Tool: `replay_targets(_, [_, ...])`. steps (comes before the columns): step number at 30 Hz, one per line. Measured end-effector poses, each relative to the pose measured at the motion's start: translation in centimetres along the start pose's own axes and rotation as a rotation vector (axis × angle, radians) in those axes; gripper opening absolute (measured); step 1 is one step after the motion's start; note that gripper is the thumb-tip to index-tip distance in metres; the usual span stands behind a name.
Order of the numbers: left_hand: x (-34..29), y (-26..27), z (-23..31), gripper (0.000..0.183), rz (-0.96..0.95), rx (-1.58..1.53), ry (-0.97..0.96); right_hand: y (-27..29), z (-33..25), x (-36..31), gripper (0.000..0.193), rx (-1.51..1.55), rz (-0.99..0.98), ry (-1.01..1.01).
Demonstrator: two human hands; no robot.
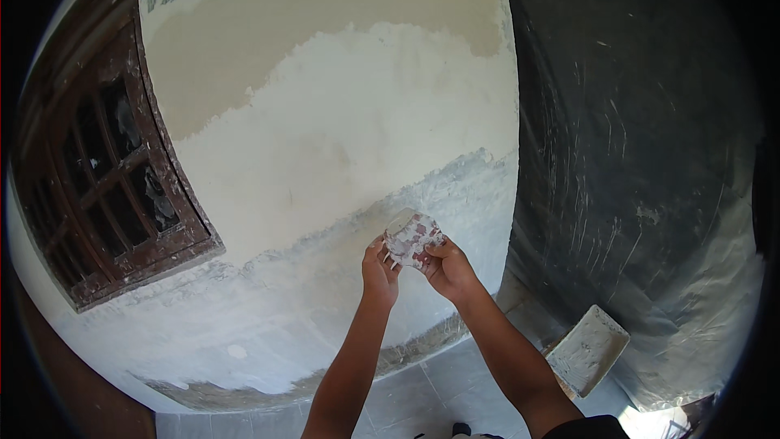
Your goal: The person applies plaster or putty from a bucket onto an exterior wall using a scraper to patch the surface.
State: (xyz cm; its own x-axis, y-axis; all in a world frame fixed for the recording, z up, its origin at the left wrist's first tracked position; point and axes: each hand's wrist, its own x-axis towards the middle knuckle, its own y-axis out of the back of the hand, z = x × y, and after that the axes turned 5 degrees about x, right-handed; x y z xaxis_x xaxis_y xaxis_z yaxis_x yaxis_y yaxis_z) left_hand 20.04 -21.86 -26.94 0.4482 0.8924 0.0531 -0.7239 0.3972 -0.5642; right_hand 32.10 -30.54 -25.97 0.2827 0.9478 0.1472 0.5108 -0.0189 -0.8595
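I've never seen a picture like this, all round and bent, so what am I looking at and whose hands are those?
There is no machine here: the bare left hand and right hand belong to the person wearing the camera. It sits on their head and looks down; its fisheye lens bends straight edges.

Between them, both hands hold a small flat piece, patched white and dark red. Behind it is a patchy wall in cream, beige and grey, with a brown window at left and a dark sheet at right. Below is a grey tiled floor, with a whitish, smeared tray toward the lower right.
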Motion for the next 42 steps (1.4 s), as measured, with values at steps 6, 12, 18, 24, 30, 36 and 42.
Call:
replay_targets(6, [0.2, -1.2, 8.6, 0.048, 0.086, 0.052, -0.181, -7.8, -1.8, 3.5, 0.041, -0.042, -0.183, -0.024])
replay_targets(12, [1.4, -1.0, 16.0, 0.041, 0.123, 0.26, -0.458, -13.9, -2.7, 7.7, 0.039, -0.048, -0.358, -0.002])
replay_targets(18, [1.8, 0.8, 22.0, 0.04, 0.177, 0.414, -0.57, -18.4, -2.1, 11.2, 0.036, -0.084, -0.445, 0.056])
replay_targets(24, [3.0, 1.7, 27.5, 0.035, 0.209, 0.466, -0.685, -22.0, -0.7, 12.6, 0.037, -0.189, -0.359, 0.165])
replay_targets(30, [5.7, 4.5, 31.9, 0.034, 0.278, 1.194, -1.243, -24.4, 1.9, 13.9, 0.035, -0.606, -0.396, 0.682])
replay_targets(36, [7.4, 4.3, 35.6, 0.046, 0.384, 1.662, -1.723, -26.0, 4.8, 14.2, 0.043, -1.227, -0.221, 1.224])
replay_targets(42, [11.2, 6.3, 36.2, 0.045, 0.403, 1.785, -1.977, -26.8, 7.2, 16.8, 0.05, -1.491, -0.14, 1.731])
